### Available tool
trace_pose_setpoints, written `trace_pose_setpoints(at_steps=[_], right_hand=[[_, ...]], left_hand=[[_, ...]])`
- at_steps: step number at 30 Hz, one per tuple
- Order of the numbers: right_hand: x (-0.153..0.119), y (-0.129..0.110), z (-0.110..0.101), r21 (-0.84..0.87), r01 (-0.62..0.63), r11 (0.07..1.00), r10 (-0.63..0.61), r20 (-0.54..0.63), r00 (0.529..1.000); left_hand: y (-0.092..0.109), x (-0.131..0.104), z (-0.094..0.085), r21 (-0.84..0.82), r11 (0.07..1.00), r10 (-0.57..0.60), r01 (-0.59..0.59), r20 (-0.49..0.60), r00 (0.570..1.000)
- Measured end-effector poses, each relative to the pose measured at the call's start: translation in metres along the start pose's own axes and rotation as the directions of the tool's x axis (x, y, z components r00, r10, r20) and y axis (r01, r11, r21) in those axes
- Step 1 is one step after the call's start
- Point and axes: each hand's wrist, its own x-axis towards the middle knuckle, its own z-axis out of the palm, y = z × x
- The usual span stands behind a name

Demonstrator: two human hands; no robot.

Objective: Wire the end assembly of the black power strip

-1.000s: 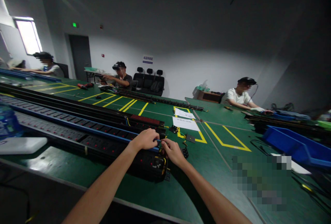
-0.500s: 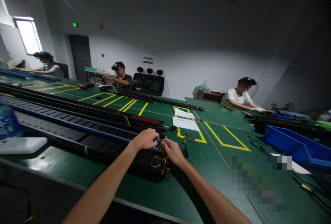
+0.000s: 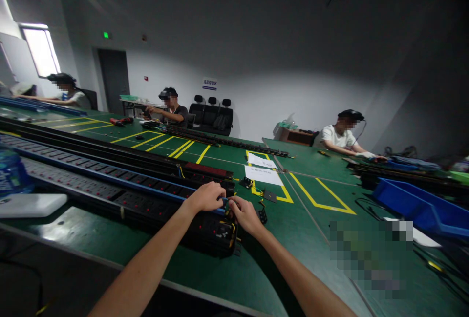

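Several long black power strips with rows of sockets lie side by side across the table. My left hand [image 3: 208, 197] is closed over the right end of a blue-edged power strip [image 3: 154, 183], and a bit of blue shows at its fingertips. At that same end, my right hand [image 3: 246, 213] pinches with thumb and forefinger, almost touching the left; what it pinches is too small and hidden to tell. Nearer to me, a black power strip [image 3: 210, 229] with red switches shows yellow wires at its open end. Small black end pieces [image 3: 263, 216] with wires lie just beyond my right hand.
White paper sheets [image 3: 264, 175] lie on the green table [image 3: 293, 239] among yellow tape lines. A blue bin [image 3: 410, 204] and black cables are at right. A water bottle [image 3: 12, 173] and white case [image 3: 32, 205] stand at left. Three people sit across the table.
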Motion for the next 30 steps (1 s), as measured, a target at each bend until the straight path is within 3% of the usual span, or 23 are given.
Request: trace_pose_setpoints(at_steps=[30], right_hand=[[-0.0008,0.0005,-0.0009,-0.031,0.015,0.999,-0.015,0.000,1.000]], left_hand=[[0.0030,-0.0004,-0.0039,0.002,1.000,0.004,-0.004,0.005,1.000]])
